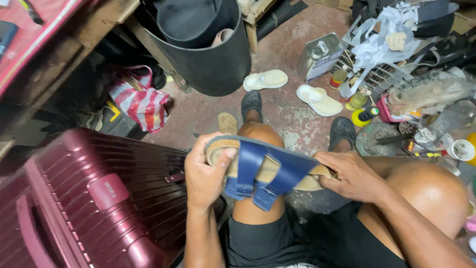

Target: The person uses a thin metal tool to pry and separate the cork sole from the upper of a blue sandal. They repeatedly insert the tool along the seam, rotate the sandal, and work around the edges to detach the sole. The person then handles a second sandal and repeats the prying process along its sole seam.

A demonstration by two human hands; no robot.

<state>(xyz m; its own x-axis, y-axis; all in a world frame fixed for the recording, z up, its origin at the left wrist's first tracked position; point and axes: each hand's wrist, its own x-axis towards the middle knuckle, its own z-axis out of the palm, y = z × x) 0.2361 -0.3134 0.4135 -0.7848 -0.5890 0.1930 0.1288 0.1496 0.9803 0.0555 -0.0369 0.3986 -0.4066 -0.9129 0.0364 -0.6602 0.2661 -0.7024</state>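
A sandal (267,166) with two blue straps and a tan cork footbed lies across my lap, held level between both hands. My left hand (206,171) grips its left end, thumb pressed on the sole's edge. My right hand (349,173) grips the right end, fingers curled over the footbed. Both knees stick up under it, and my feet wear dark clogs (252,102) on the stained floor. A second cork sole (227,122) lies on the floor beside my left knee.
A maroon hard-shell suitcase (89,198) lies at the lower left. A big black rubber roll (203,44) stands ahead, with a striped bag (141,101) to its left. Two white sandals (265,79), a metal can (320,55) and cluttered bottles and tools fill the right.
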